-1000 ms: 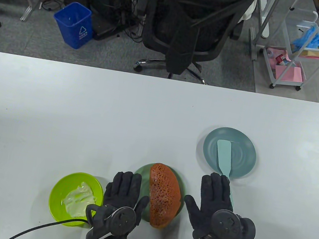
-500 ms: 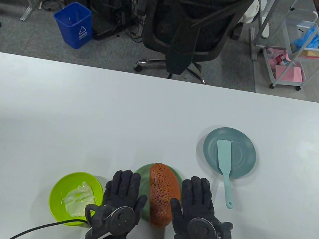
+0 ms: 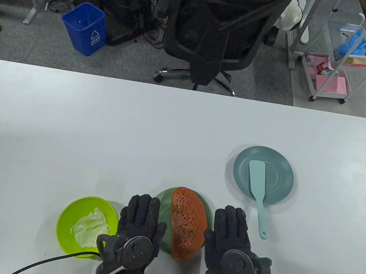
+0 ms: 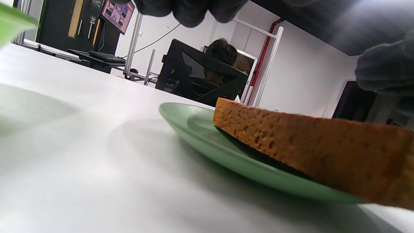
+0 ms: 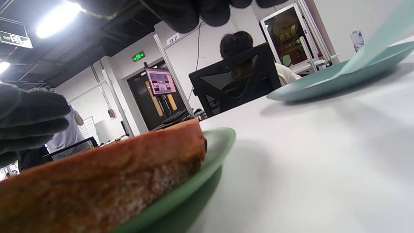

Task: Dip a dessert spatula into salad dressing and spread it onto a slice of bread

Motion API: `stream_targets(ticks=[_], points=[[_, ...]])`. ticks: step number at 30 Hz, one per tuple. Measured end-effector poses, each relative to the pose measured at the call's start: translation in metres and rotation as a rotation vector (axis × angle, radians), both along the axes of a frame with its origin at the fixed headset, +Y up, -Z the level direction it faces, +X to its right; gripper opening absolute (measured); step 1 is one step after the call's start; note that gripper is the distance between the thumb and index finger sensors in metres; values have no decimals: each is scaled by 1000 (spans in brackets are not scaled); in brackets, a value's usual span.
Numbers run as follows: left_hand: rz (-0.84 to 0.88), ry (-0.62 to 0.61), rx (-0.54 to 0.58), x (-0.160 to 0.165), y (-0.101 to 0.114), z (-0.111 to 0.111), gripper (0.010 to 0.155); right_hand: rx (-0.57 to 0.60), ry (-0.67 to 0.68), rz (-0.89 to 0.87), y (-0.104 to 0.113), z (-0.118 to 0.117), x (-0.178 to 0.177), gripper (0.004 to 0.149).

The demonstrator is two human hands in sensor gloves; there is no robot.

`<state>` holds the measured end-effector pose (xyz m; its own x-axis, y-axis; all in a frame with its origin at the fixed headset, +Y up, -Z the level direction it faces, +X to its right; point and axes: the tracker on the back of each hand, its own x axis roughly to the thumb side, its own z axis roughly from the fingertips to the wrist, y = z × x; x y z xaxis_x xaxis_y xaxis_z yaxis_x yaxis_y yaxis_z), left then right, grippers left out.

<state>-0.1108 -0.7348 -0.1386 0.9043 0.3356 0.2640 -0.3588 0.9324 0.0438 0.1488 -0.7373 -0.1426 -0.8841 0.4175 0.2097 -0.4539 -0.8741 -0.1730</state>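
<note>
A brown bread slice (image 3: 187,229) lies on a green plate (image 3: 165,200) near the table's front edge; it also shows in the left wrist view (image 4: 310,149) and the right wrist view (image 5: 97,181). A lime bowl (image 3: 75,210) with white salad dressing (image 3: 91,227) stands to its left. A light-teal dessert spatula (image 3: 257,189) rests with its blade on a blue-grey plate (image 3: 281,172), handle on the table. My left hand (image 3: 140,223) lies flat and open left of the bread. My right hand (image 3: 230,239) lies flat and open right of the bread, empty.
The white table (image 3: 99,129) stretches far back. Beyond its far edge stand a black office chair (image 3: 219,30), a blue bin (image 3: 85,28) and a white cart (image 3: 345,59). A black cable (image 3: 40,262) runs from my left wrist.
My right hand has drawn back from the spatula's handle to the left and now lies beside the bread. The spatula stays on its plate. My left hand has barely moved.
</note>
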Motion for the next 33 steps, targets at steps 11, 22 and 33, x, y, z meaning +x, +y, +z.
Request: stream_targets(ticks=[11, 22, 33], points=[[19, 10, 0, -4, 0, 1, 67, -3, 7, -15, 0, 1, 1, 61], [11, 9, -1, -4, 0, 1, 67, -2, 2, -19, 0, 2, 2, 61], [5, 15, -8, -4, 0, 0, 68, -10, 7, -20, 0, 2, 2, 62]])
